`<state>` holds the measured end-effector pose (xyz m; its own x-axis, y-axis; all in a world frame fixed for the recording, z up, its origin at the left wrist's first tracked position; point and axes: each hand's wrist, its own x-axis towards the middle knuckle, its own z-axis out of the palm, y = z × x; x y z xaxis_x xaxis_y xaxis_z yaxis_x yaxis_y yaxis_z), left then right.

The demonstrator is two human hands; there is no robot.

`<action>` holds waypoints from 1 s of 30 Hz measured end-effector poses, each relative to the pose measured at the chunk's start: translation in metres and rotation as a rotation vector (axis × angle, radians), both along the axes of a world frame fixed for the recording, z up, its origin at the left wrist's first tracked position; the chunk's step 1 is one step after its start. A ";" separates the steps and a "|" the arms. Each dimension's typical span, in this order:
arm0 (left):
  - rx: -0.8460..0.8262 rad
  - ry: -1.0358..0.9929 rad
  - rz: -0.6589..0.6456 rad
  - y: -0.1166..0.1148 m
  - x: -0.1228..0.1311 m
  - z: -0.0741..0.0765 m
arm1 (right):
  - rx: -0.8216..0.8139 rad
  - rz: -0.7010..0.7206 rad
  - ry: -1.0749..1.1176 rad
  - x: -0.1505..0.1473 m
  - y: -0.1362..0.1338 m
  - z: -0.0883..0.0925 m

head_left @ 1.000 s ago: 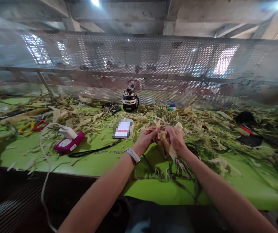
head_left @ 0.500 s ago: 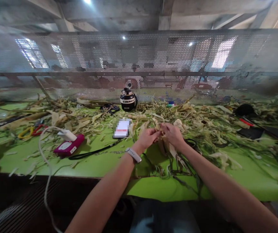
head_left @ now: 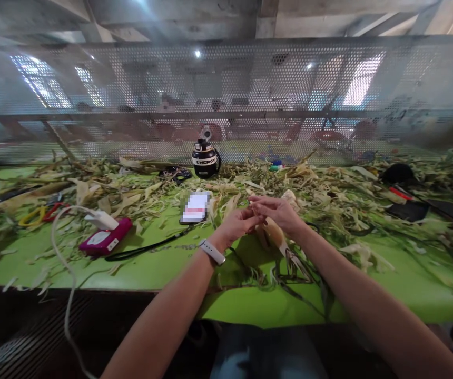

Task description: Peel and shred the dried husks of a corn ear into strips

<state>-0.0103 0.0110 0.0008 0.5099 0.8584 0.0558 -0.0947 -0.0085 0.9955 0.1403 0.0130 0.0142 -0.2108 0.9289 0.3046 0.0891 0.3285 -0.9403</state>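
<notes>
My left hand [head_left: 237,223] and my right hand [head_left: 279,212] meet over the green table [head_left: 151,266], fingertips touching. Both pinch a pale dried corn husk bundle [head_left: 274,235] whose strips hang down toward the table under my right palm. A white watch [head_left: 212,251] sits on my left wrist. Loose husk strips [head_left: 289,271] trail toward the table's near edge below my hands.
A phone [head_left: 195,207] lies left of my hands, with a black cord running to a pink power bank [head_left: 105,239] and white charger [head_left: 98,220]. A black bottle [head_left: 205,157] stands by the mesh fence [head_left: 226,100]. Husk litter [head_left: 345,200] covers the far table; scissors [head_left: 39,215] lie left.
My hands have lifted slightly and the fingers have drawn together at the husk's top. The view has tilted down a little. The other person's hand at far left has slipped out of view.
</notes>
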 end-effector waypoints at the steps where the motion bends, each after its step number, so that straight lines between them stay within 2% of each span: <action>1: 0.003 0.004 0.006 0.000 0.000 0.000 | -0.023 -0.013 0.044 -0.001 -0.001 0.001; 5: 0.015 0.009 0.027 -0.001 0.000 0.001 | -0.085 -0.015 0.155 -0.001 -0.002 0.002; 9: 0.022 -0.032 0.067 0.000 0.000 0.001 | -0.121 0.019 0.108 -0.003 -0.003 0.002; 14: 0.048 0.003 0.051 0.002 0.000 -0.002 | -0.088 0.026 0.056 -0.005 -0.003 0.001; 19: 0.084 -0.007 0.045 0.001 -0.001 -0.001 | -0.129 0.088 0.057 -0.003 -0.002 0.001; 26: 0.064 -0.059 -0.007 -0.001 -0.002 -0.001 | -0.148 0.052 0.219 -0.008 -0.005 0.002; 30: 0.093 0.024 -0.087 -0.001 -0.004 0.002 | -0.132 0.020 0.189 -0.009 -0.008 0.002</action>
